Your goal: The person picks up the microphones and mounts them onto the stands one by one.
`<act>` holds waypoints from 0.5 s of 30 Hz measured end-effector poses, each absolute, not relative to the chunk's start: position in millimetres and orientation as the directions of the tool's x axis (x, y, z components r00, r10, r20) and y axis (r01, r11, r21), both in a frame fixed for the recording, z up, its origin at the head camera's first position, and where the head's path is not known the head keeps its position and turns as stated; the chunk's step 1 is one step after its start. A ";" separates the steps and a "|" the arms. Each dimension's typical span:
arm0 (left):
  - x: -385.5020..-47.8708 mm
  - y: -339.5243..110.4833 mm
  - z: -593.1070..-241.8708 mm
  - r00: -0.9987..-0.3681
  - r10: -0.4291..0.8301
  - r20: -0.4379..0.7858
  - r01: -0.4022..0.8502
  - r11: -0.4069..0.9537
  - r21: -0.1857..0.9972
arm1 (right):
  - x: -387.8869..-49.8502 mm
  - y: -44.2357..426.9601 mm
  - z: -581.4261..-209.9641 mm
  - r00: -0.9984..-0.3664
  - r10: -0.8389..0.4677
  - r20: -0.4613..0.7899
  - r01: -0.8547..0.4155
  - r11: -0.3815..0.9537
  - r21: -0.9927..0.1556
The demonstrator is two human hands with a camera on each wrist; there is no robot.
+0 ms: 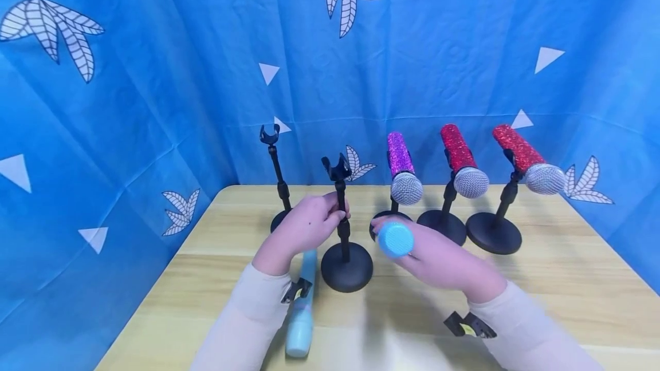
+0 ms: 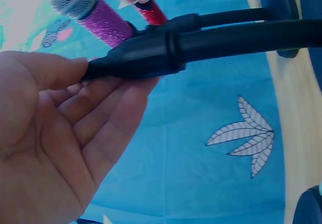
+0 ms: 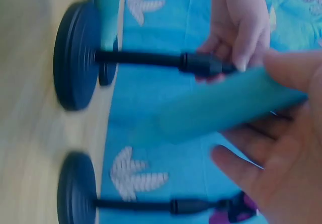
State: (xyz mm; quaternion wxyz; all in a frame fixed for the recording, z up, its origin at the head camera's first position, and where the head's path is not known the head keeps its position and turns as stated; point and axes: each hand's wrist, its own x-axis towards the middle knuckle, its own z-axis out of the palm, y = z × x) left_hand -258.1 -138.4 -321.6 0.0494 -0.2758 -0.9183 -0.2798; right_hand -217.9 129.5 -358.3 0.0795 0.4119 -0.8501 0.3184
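My left hand (image 1: 309,223) pinches the pole of a black desktop microphone stand (image 1: 346,271), below its empty clip. In the left wrist view the thumb and fingers meet on the dark pole joint (image 2: 146,58). My right hand (image 1: 438,253) holds a light-blue microphone (image 1: 396,239), its round head facing the head camera. The right wrist view shows its turquoise handle (image 3: 216,105), blurred, between thumb and fingers, apart from the stand's pole. A second light-blue rod-shaped thing (image 1: 300,325) lies on the table, partly hidden under my left wrist.
Behind my left hand rises another stand with an empty clip (image 1: 270,134). To the right, stands carry a purple microphone (image 1: 399,153) and two red ones, the nearer (image 1: 458,147) and the farther (image 1: 521,150). A blue curtain (image 1: 330,73) hangs behind the wooden table (image 1: 206,279).
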 end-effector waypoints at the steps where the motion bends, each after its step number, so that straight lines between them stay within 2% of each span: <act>1: -256.6 -138.9 -320.3 -0.841 0.484 0.240 0.536 0.691 0.485 | -216.0 124.9 -357.6 -0.649 -0.635 0.419 -0.744 0.415 -0.524; 3: -254.5 -139.9 -318.5 -0.839 0.491 0.236 0.540 0.692 0.479 | -212.0 115.1 -354.8 -0.647 -0.608 0.460 -0.728 0.314 -0.609; 6: -252.6 -141.5 -318.5 -0.840 0.492 0.229 0.537 0.695 0.477 | -207.6 101.6 -350.5 -0.651 -0.575 0.495 -0.710 0.230 -0.666; 10: -252.1 -143.7 -321.2 -0.830 0.513 0.219 0.550 0.685 0.479 | -205.8 90.7 -344.0 -0.648 -0.527 0.550 -0.734 0.238 -0.636; 15: -253.5 -145.0 -318.4 -0.788 0.583 0.201 0.595 0.635 0.493 | -207.8 84.3 -334.1 -0.632 -0.488 0.602 -0.755 0.216 -0.619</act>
